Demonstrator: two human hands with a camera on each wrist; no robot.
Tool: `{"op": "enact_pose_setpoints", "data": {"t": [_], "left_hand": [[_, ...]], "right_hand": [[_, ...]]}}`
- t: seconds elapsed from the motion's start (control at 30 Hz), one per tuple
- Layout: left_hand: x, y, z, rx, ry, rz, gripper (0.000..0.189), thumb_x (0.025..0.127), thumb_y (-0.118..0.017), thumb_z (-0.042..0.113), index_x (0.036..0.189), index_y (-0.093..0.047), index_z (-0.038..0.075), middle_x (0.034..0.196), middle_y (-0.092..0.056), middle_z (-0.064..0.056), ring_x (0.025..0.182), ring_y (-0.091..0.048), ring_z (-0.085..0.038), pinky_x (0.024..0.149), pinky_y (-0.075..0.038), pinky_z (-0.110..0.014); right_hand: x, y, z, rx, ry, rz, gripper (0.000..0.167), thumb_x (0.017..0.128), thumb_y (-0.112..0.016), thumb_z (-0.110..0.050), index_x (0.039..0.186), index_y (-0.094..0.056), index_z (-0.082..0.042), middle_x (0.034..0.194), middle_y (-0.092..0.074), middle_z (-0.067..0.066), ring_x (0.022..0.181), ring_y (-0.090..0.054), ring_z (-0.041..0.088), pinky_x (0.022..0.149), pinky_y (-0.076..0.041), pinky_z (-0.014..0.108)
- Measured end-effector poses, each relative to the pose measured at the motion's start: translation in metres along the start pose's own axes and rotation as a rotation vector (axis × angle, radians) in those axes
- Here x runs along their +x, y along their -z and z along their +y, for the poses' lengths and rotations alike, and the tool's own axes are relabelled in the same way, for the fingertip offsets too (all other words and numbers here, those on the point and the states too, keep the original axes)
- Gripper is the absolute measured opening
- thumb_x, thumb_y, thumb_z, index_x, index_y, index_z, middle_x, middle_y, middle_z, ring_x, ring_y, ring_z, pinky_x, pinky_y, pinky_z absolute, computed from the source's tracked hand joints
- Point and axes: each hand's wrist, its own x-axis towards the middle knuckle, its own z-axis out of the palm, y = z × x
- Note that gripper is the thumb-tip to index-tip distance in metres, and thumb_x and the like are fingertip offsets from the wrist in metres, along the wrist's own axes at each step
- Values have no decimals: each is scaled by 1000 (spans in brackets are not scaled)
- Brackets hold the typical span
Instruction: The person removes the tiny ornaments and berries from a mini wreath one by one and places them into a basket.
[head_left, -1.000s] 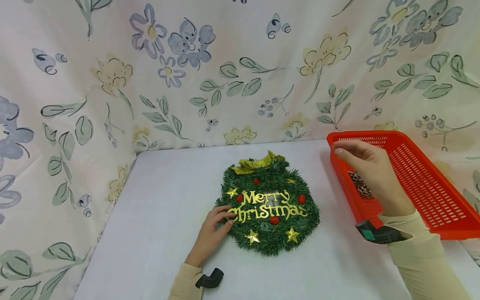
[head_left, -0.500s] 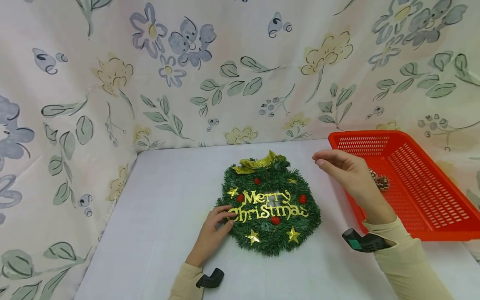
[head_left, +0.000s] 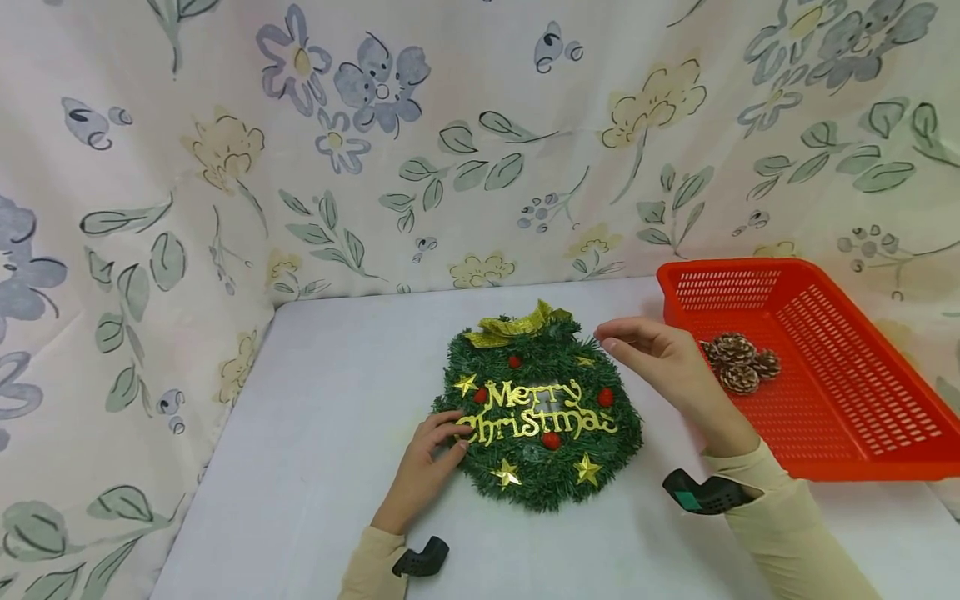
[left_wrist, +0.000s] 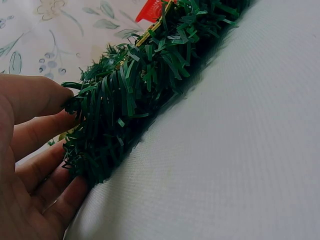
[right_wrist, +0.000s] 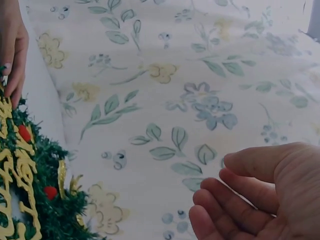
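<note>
A green Christmas wreath (head_left: 540, 483) lies on the white table, decked with gold "Merry Christmas" lettering (head_left: 525, 427), gold stars, red berries and a gold bow (head_left: 502, 332). My left hand (head_left: 426, 462) holds the wreath's left edge; in the left wrist view its thumb and fingers (left_wrist: 37, 135) meet the green tinsel. Above the wreath's upper right edge is my right hand (head_left: 667, 358). Its thumb and fingers are loosely curved, with a gap between them and nothing held, as the right wrist view (right_wrist: 250, 200) also shows.
At the right stands a red plastic basket (head_left: 862, 400) with several pinecones (head_left: 738, 358) in its left part. A flowered curtain (head_left: 450, 225) hangs behind and to the left of the table (head_left: 315, 400). Each wrist wears a black device (head_left: 705, 493).
My right hand has moved left from over the basket to beside the wreath's upper right, uncovering the pinecones. The left hand and the wreath have stayed in place.
</note>
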Motion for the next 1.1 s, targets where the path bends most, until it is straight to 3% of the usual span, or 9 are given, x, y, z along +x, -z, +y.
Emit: {"op": "enact_pose_setpoints", "data": {"t": [0.33,0.5,0.73,0.93,1.0,1.1], "left_hand": [[0,1,0,-2,-8,1,21,101,-65,24,121,-71,27,149,-52,1,141,-45,-27,103,-46,-40],[0,1,0,-1,-6,-2,21,101,-64,23,121,-71,27,149,-52,1,142,-45,-27,103,-45,-41],[0,0,1,-3,14,1,21,101,-65,21,120,-72,27,148,-53,2,135,-49,-24,102,-45,-38],[1,0,2,6,18,1,21,101,-66,21,120,-72,27,148,-53,3,139,-47,-25,104,-45,-42],[0,0,2,5,19,1,21,101,-65,21,120,-72,27,149,-53,3,140,-46,-25,105,-44,-43],[0,0,1,2,21,1,22,101,-65,21,120,-72,27,149,-52,2,139,-47,-25,105,-45,-42]], "right_hand": [[1,-18,9,71,32,-85,27,102,-62,-11,124,-66,3,116,-71,-10,106,-67,3,90,-55,17],[1,-26,12,53,-30,-99,28,101,-65,-16,123,-67,0,116,-71,-11,105,-67,2,87,-56,19],[-2,-32,17,19,-74,-113,30,101,-65,-21,125,-67,-2,123,-70,9,106,-68,8,85,-57,24],[-5,-37,24,28,-78,-139,29,101,-65,-20,124,-68,-4,115,-70,-9,104,-69,9,84,-57,23],[-6,-40,27,38,-74,-151,29,101,-65,-19,124,-67,-3,116,-70,-9,106,-68,9,87,-56,21],[-7,-45,31,45,-56,-169,29,101,-65,-18,124,-67,-1,119,-70,2,106,-68,7,89,-56,21]]}}
